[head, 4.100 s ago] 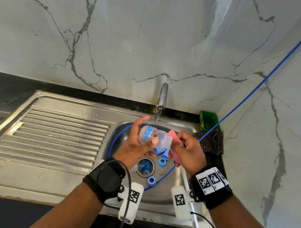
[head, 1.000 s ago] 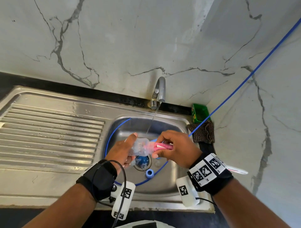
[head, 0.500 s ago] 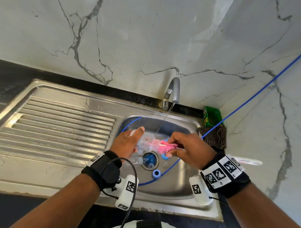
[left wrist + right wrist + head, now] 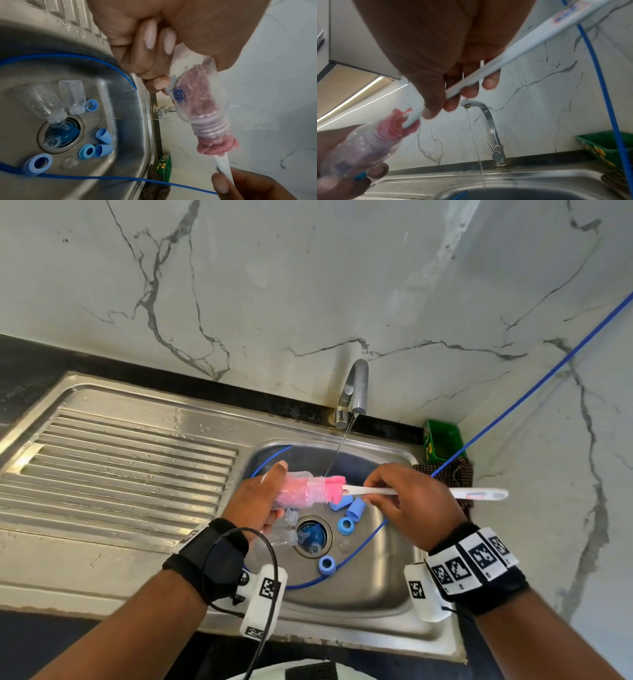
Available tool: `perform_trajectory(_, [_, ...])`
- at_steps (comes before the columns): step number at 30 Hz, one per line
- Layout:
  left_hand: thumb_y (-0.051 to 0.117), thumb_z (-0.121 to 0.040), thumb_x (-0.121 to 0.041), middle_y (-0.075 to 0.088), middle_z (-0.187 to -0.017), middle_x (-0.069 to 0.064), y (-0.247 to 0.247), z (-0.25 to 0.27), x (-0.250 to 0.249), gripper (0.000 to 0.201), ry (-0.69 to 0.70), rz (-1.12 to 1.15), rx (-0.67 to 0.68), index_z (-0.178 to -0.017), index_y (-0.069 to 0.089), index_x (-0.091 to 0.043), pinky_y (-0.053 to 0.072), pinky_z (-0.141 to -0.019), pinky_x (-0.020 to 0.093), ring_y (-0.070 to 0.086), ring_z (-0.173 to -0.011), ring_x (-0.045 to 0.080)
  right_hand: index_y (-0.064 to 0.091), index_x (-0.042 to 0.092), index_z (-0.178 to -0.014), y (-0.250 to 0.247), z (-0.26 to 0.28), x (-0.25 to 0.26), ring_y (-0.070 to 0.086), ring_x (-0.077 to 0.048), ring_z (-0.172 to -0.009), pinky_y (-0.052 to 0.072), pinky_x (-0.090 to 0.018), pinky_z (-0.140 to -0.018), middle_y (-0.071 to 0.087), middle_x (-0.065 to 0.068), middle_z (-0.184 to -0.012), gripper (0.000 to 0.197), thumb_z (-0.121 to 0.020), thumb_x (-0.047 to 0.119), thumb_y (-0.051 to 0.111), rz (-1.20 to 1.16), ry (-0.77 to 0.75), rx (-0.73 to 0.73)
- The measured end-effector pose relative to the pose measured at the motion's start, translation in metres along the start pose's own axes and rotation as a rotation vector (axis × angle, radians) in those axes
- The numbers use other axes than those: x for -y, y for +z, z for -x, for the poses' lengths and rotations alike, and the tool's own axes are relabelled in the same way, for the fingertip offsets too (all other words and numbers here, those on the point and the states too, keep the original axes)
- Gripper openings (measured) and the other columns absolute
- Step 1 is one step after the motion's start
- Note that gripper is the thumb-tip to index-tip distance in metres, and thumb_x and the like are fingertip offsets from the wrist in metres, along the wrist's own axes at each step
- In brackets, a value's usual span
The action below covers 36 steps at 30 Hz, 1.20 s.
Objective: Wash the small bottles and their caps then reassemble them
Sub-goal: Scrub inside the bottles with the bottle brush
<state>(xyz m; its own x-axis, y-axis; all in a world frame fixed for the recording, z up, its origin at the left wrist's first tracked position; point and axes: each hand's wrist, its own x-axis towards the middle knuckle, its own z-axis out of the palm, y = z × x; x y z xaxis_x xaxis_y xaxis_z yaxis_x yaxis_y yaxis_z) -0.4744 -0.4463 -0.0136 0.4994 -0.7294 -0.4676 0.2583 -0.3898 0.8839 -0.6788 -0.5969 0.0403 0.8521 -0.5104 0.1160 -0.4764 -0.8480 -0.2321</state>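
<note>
From the head view, the left hand [image 4: 255,501] is wrapped around a small clear bottle [image 4: 298,491] held on its side over the sink [image 4: 387,587], mouth pointing right. The right hand [image 4: 411,501] pinches the white handle of a bottle brush [image 4: 476,494]; the pink sponge head fills the bottle and bulges out of its mouth. A thin stream runs from the tap [image 4: 356,385] just behind the bottle's neck. On the sink floor near the drain [image 4: 313,537] lie blue caps [image 4: 346,525] and more clear bottles [image 4: 286,537]. A blue hose [image 4: 513,402] crosses the sink and rises to the far right, past a green box [image 4: 442,445] and a checked cloth [image 4: 460,474].

From the left wrist, the left hand's fingers [image 4: 147,65] curl round the bottle [image 4: 202,97], thumb on the other side. Two empty bottles [image 4: 72,94] lie with their necks toward the drain, among five blue caps [image 4: 103,136].

From the right wrist, the right hand's thumb and fingertips [image 4: 489,82] close on the brush handle [image 4: 510,54], with the sponge inside the blurred bottle [image 4: 361,148] at lower left.
</note>
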Motion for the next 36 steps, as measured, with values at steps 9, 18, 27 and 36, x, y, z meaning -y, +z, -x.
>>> perform_trajectory(9, [0.043,-0.101,-0.054,0.049,-0.071,0.016,0.016,0.012,-0.001,0.047,0.031,0.008,0.102,-0.078,0.054,-0.014,0.026,-0.037,0.019,0.031,-0.039,0.01,0.072,0.023,-0.088,0.021,0.01,-0.004,0.063,-0.022,-0.067,0.049,-0.034,-0.055,0.069,0.006,-0.076,0.013,-0.093,0.032,0.065,0.145,-0.214,-0.287])
perform_trajectory(18, [0.057,-0.101,-0.032,0.058,-0.081,0.014,0.009,0.01,-0.009,0.016,0.439,-0.12,0.095,-0.106,0.059,-0.017,0.044,-0.043,0.025,0.05,-0.051,0.011,0.064,0.029,-0.082,0.021,0.006,0.017,0.065,-0.021,-0.069,0.033,-0.026,-0.058,0.069,0.008,-0.074,0.015,-0.096,0.032,0.062,0.074,0.087,-0.105])
perform_trajectory(27, [0.056,-0.097,-0.041,0.054,-0.077,0.013,0.003,-0.001,-0.013,0.035,0.155,0.203,0.156,-0.117,0.06,-0.013,0.047,-0.053,0.034,0.047,-0.056,0.017,0.072,0.02,-0.097,0.011,-0.001,0.014,0.063,-0.019,-0.061,0.043,-0.028,-0.045,0.066,0.004,-0.081,0.028,-0.096,0.041,0.053,0.232,-0.276,-0.274])
perform_trajectory(36, [0.052,-0.1,-0.048,0.058,-0.077,0.014,-0.004,0.008,-0.013,0.044,0.089,0.076,0.192,-0.12,0.056,-0.008,0.033,-0.039,0.021,0.034,-0.042,0.011,0.074,0.018,-0.091,0.023,0.009,0.019,0.055,-0.023,-0.049,0.039,-0.029,-0.041,0.059,0.003,-0.067,0.007,-0.092,0.023,0.069,0.301,-0.234,-0.415])
